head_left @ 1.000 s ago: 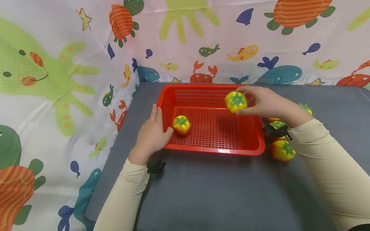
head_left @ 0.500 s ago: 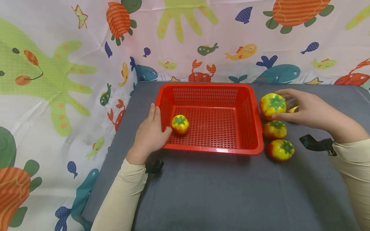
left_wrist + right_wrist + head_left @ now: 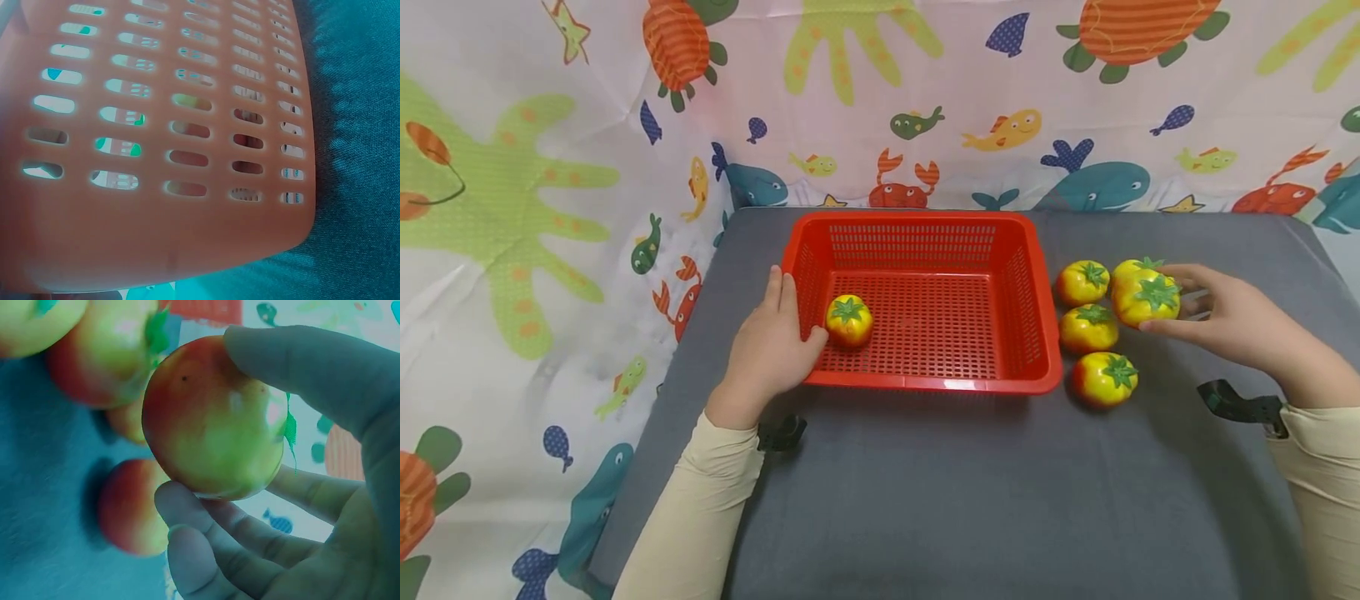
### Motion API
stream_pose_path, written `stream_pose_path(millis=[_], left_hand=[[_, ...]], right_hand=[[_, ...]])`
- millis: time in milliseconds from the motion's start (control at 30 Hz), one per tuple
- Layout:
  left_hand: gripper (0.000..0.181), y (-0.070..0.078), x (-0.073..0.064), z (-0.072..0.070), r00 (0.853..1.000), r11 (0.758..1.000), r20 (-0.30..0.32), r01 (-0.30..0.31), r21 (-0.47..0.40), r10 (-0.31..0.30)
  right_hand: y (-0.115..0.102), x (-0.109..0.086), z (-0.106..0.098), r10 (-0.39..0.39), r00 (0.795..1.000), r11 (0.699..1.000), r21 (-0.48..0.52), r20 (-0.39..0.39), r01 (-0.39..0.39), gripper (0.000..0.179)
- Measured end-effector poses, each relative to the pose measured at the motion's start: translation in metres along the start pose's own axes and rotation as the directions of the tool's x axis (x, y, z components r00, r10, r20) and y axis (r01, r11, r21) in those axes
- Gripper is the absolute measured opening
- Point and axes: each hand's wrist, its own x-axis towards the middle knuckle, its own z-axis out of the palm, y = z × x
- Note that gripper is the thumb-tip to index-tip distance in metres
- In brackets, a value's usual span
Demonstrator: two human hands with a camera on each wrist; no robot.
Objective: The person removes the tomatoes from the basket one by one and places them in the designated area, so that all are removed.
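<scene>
My right hand (image 3: pixel 1232 321) pinches a yellow-red toy tomato (image 3: pixel 1146 298) with a green star-shaped top. In the right wrist view, the thumb lies on one side of this tomato (image 3: pixel 215 422) and the fingertips on the other. Behind it in the head view, another tomato (image 3: pixel 1133 268) is partly hidden. My left hand (image 3: pixel 767 354) rests at the left end of a red slotted basket (image 3: pixel 917 382), fingers straight along the outside and thumb over the rim. One tomato (image 3: pixel 849 321) sits inside the basket near that hand. The left wrist view shows the basket's slotted wall (image 3: pixel 156 225) up close.
Right of the basket, a column of tomatoes stands on the grey table (image 3: pixel 955 500): a back one (image 3: pixel 1082 283), a middle one (image 3: pixel 1088 329) and a front one (image 3: pixel 1103 380). A sea-animal patterned curtain (image 3: pixel 865 100) hangs behind the table and along its left side.
My right hand has carried its tomato from over the basket's right side out to the tomatoes on the right. The left hand stays at the basket, while the head view has shifted slightly.
</scene>
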Motion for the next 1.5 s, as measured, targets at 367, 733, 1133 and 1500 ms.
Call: stream_pose_path(millis=[367, 733, 1133, 1500], left_hand=[[0.099, -0.001, -0.002, -0.002, 1.0, 1.0, -0.01, 0.011, -0.02, -0.011], [0.098, -0.002, -0.003, 0.002, 1.0, 1.0, -0.007, 0.006, -0.02, -0.006], [0.097, -0.002, -0.003, -0.001, 1.0, 1.0, -0.008, 0.007, -0.018, -0.007], [0.098, 0.0, 0.001, 0.0, 1.0, 1.0, -0.008, -0.004, -0.02, 0.004]], right_hand=[[0.036, -0.004, 0.02, 0.05, 0.998, 0.998, 0.038, 0.029, -0.051, 0.102], [0.05, -0.003, 0.031, 0.009, 0.996, 0.998, 0.067, 0.086, -0.015, 0.097], [0.029, -0.008, 0.02, -0.007, 0.998, 1.0, -0.007, 0.063, 0.007, 0.104], [-0.021, 0.001, 0.007, -0.073, 0.997, 0.992, -0.1, 0.028, 0.075, 0.089]])
